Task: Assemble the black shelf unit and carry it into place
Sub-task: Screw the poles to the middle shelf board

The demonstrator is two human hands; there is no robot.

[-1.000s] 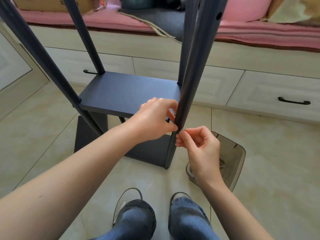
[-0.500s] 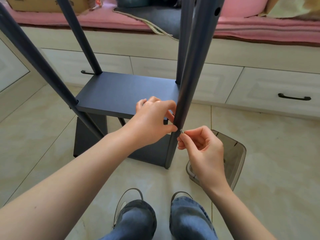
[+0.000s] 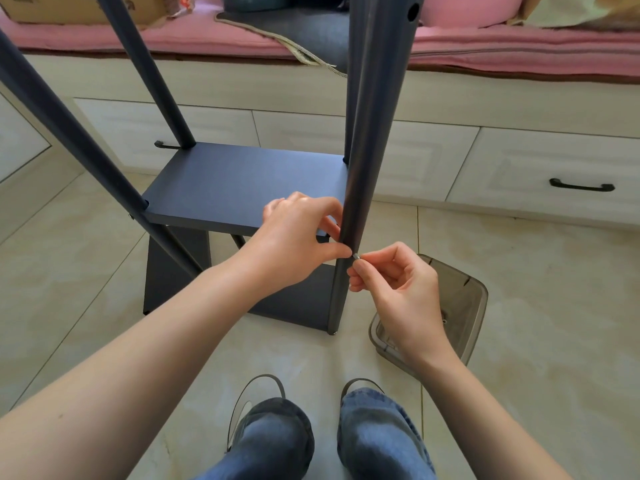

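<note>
Black and matte, the shelf unit (image 3: 242, 188) stands on the tiled floor (image 3: 536, 306) directly in front of the person, seen from above. It has a flat rectangular shelf board (image 3: 221, 181) partway up, a lower panel (image 3: 173, 271) beneath it, and four round dark posts rising past the top of the view. The near right post (image 3: 363, 150) has a round hole near its upper end. No writing or brand can be read on the unit.

The left hand (image 3: 294, 244) curls around the near right post at the corner of the shelf board, thumb tip against the post. The right hand (image 3: 398, 289) pinches a small silvery screw (image 3: 356, 256) between thumb and forefinger, its tip touching the post just beside the left thumb.

A translucent grey plastic box (image 3: 460, 306) lies on the floor to the right, partly hidden by the right wrist. Knees in blue jeans (image 3: 277, 441) and slippers show at the bottom edge. Behind the unit runs a white bench with drawers (image 3: 554, 174) and black handles, topped by a pink cushion (image 3: 519, 46). A cardboard box (image 3: 69, 8) sits at its far left; its printing is too cropped to read.
</note>
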